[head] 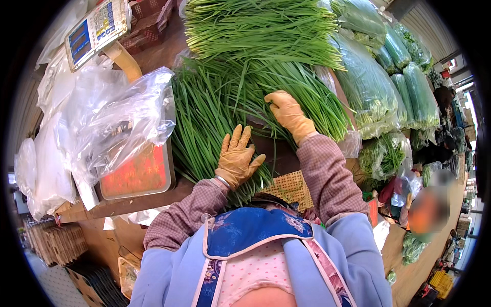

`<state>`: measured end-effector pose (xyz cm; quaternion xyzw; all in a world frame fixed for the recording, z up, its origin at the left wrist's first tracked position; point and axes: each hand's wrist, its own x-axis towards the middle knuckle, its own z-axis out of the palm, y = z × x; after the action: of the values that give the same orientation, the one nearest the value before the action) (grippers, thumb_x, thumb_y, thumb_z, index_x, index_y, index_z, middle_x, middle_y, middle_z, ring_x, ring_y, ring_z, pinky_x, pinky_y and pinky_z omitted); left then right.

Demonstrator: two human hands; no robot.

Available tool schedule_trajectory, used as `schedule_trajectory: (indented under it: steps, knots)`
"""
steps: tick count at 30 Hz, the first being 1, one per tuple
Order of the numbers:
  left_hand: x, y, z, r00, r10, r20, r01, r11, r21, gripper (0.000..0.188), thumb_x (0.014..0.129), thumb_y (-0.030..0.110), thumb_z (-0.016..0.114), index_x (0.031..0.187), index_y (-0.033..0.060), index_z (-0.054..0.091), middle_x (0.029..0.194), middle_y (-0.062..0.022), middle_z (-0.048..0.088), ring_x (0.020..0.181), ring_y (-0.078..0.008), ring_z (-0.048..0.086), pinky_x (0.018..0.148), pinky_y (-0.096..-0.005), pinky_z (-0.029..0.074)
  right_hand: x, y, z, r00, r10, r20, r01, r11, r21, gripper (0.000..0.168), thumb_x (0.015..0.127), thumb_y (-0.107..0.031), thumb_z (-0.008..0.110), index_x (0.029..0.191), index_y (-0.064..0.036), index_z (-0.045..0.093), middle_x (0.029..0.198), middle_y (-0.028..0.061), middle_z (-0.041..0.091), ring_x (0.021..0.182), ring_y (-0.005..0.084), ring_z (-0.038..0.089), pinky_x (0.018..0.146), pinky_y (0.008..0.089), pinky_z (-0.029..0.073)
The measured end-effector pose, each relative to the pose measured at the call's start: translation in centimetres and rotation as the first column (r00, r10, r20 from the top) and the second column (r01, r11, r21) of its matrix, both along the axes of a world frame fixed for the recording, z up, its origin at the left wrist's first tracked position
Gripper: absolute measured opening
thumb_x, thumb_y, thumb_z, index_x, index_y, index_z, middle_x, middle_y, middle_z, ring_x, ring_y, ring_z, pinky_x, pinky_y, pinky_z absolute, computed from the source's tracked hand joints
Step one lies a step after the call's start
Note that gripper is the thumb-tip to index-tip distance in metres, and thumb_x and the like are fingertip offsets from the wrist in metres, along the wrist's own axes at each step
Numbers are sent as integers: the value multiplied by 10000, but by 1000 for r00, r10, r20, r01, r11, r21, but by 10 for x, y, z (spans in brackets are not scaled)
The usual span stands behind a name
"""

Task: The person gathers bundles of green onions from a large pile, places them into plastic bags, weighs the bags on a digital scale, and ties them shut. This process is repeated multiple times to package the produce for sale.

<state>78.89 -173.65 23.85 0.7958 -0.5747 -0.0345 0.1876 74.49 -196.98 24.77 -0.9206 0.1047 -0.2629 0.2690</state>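
Observation:
Long green leafy stalks, likely garlic chives, cover the brown table in several piles. My left hand [237, 157], in a tan rubber glove, lies palm down with fingers apart on the left pile of chives [203, 122], near its pale stem ends. My right hand [289, 113], gloved alike, rests at the edge of the right pile of chives [307, 92] with its fingers curled; whether stalks are held in them is hidden. Beyond both piles lies a larger stack of chives [261, 30]. Between my hands a dark patch of tabletop [270, 149] shows, with a few loose stalks across it.
A digital scale's display [98, 32] and its red-topped pan [136, 172] stand at left, partly under clear plastic bags [126, 111]. Bagged greens [364, 80] line the right side. A perforated yellow basket [289, 188] sits below the table edge. A person [427, 211] is farther right.

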Motion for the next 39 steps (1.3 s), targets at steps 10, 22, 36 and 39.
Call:
schedule_trajectory:
  steps: [10,22,36,39]
  knots:
    - [4,5,0,999,-2,-37,2,1000,-22,477,898,473,464,1055,55,630,1397,-169,395,1360,-310,256,1113,-451,130,39,-20,4,990,-37,-139,22,995,-102,92,699,-94,648,779,-52,665,831,137,633,856,310,606,757,380,498]
    - [3,1,-5,998,-10,-58,9,1000,-29,462,897,468,468,1068,70,627,1393,-163,399,1352,-317,264,1113,-452,122,-40,-16,118,983,-60,174,119,929,-351,90,733,-36,623,803,-38,566,880,130,617,879,313,581,770,383,466]
    - [2,3,-3,999,-11,-37,9,998,-63,482,896,494,473,1052,72,645,1371,-149,432,1335,-307,301,1109,-459,138,-81,13,141,1000,22,-20,-8,849,528,117,829,-72,630,938,-35,613,907,70,633,833,126,599,683,255,488]
    - [2,2,-4,999,-8,-41,5,998,-69,456,888,479,487,1049,80,639,1369,-152,435,1331,-309,309,1108,-459,137,-36,19,102,932,-7,-363,191,859,475,180,858,-180,597,962,-36,628,893,103,660,830,171,639,714,307,508]
